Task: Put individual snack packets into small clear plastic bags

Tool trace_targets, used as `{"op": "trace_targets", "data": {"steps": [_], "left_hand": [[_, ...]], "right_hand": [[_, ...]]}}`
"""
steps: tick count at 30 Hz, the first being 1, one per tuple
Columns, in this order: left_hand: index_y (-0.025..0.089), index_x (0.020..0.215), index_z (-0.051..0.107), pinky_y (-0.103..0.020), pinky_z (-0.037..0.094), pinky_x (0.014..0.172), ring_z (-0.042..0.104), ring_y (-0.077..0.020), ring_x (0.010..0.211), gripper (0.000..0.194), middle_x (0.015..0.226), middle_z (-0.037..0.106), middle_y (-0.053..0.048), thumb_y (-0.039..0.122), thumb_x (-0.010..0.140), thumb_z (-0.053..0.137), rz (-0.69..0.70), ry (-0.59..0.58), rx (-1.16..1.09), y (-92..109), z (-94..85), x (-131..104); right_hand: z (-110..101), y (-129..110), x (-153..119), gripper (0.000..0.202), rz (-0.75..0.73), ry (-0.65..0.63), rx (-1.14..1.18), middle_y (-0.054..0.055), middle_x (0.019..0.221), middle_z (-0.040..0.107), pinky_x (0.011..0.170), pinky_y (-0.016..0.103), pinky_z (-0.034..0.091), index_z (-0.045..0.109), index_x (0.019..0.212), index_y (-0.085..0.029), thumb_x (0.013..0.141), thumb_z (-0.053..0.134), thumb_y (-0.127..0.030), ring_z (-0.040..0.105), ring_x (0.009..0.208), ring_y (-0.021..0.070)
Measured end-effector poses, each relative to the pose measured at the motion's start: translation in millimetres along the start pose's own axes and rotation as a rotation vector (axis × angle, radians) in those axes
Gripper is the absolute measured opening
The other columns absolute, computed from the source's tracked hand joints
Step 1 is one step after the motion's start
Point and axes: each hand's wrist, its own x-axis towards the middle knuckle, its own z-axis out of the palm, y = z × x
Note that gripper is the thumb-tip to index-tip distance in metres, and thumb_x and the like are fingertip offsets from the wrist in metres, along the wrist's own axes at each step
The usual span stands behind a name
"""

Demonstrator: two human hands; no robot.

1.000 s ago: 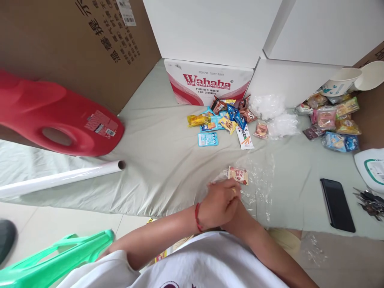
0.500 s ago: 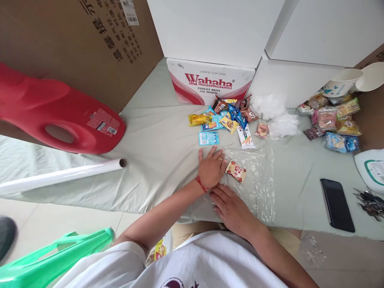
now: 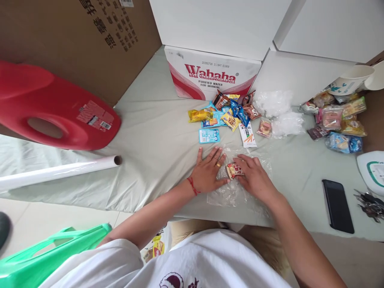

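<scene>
A small cream-and-red snack packet point(image 3: 233, 171) lies on a sheet of clear plastic film point(image 3: 223, 198) on the cloth. My left hand point(image 3: 207, 171) is flat just left of the packet, fingers spread, pressing on the cloth and the film's left edge. It wears a ring and a red string bracelet. From the right, my right hand point(image 3: 255, 176) closes over the packet's right end, fingers along its far side and thumb along the near side. That end of the packet is hidden beneath the fingers.
Beyond my hands sit a blue sachet point(image 3: 209, 136), a snack pile point(image 3: 229, 114) and crumpled clear plastic point(image 3: 286, 124). Behind them stands a Wahaha carton point(image 3: 210, 74). At left are a red jug point(image 3: 69, 116) and a white film roll point(image 3: 60, 172); at right, a phone point(image 3: 338, 206) and keys point(image 3: 370, 204).
My right hand has moved from the film's near edge, beside my left wrist, up and right onto the packet. The film's near edge has shifted away from me. My left hand's fingers have spread wider.
</scene>
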Motion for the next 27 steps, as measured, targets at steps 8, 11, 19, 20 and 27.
{"op": "trace_targets", "data": {"steps": [8, 11, 19, 20, 27], "left_hand": [[0.017, 0.165, 0.03, -0.076, -0.018, 0.119, 0.013, -0.0407, 0.162, 0.106, 0.173, 0.024, -0.017, 0.084, 0.086, 0.052, -0.037, -0.066, -0.04, -18.2, -5.7, -3.9], [0.019, 0.166, 0.03, -0.077, -0.017, 0.119, 0.013, -0.0427, 0.161, 0.108, 0.174, 0.021, -0.017, 0.085, 0.084, 0.053, -0.073, -0.083, -0.042, -19.8, -8.5, -5.6], [0.013, 0.165, 0.029, -0.081, -0.011, 0.118, 0.01, -0.0458, 0.161, 0.113, 0.174, 0.012, -0.022, 0.084, 0.083, 0.055, -0.154, -0.141, -0.065, -11.0, -15.2, -5.2], [0.011, 0.165, 0.028, -0.081, -0.01, 0.118, 0.009, -0.0454, 0.161, 0.111, 0.174, 0.012, -0.023, 0.082, 0.084, 0.056, -0.152, -0.149, -0.078, -12.1, -17.0, -4.8], [0.015, 0.159, 0.038, -0.063, 0.016, 0.13, 0.011, -0.0346, 0.164, 0.077, 0.174, 0.021, -0.018, 0.034, 0.088, 0.062, -0.061, -0.091, -0.289, -34.4, -32.2, -2.5]], "right_hand": [[-6.0, 26.9, 12.2, 0.045, -0.066, -0.11, -0.054, 0.012, 0.143, 0.06, 0.1, 0.045, 0.047, 0.062, 0.142, -0.021, 0.098, 0.058, -0.03, 0.053, 0.11, 0.0284], [-0.5, 34.2, 1.4, 0.047, -0.057, -0.043, -0.067, 0.014, 0.151, 0.052, 0.103, 0.05, 0.047, 0.06, 0.145, -0.022, 0.1, 0.056, -0.035, 0.052, 0.117, 0.0301], [3.2, 3.6, -11.0, 0.044, -0.048, 0.138, -0.024, 0.015, 0.156, 0.049, 0.108, 0.056, 0.049, 0.06, 0.144, -0.021, 0.102, 0.048, -0.021, 0.047, 0.132, 0.0328], [6.0, -8.5, -11.7, 0.045, -0.079, 0.15, 0.007, 0.014, 0.152, 0.053, 0.11, 0.055, 0.049, 0.061, 0.144, -0.021, 0.102, 0.046, -0.018, 0.048, 0.133, 0.0317], [50.6, -71.9, -17.1, 0.061, -0.16, 0.019, 0.093, 0.017, 0.16, 0.047, 0.121, 0.052, 0.044, 0.038, 0.162, -0.011, 0.107, 0.045, -0.035, 0.04, 0.15, 0.0298]]}}
